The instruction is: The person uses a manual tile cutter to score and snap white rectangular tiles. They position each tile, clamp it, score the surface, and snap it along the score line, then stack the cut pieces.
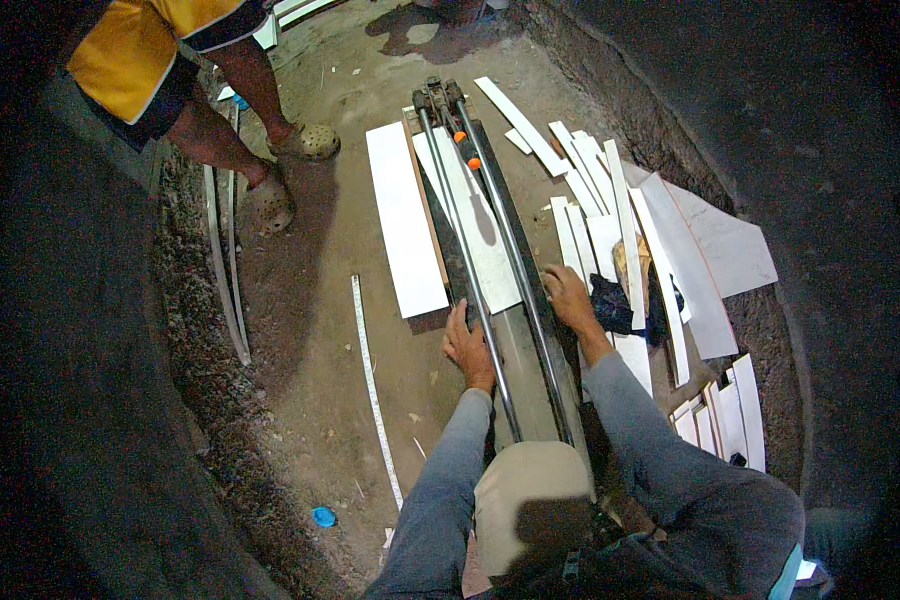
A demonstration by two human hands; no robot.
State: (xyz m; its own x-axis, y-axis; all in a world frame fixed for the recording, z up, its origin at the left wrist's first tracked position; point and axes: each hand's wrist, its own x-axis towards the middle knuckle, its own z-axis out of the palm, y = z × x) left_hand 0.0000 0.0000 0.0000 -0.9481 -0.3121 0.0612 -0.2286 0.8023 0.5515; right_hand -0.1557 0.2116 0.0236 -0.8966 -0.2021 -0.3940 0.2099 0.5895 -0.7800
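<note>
Seemingly flat and open, the left hand (464,345) and right hand (567,296) press the tile cutter (490,250) edges.

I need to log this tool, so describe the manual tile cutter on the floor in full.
The tile cutter is long and dark, lying on the dirt floor pointing away from the person. Two shiny metal rails run its length to a carriage with orange knobs. A white tile lies on its bed. The left hand and right hand rest on its near sides.

1. Brightly lit around the tile cutter (490,250); white tiles (405,225) beside it near glare.
2. Heavy black vignette ringing the cutter on every side.
3. Soft shadows left of it.
4. Straight rails bowed; edges slightly blurred.
</note>
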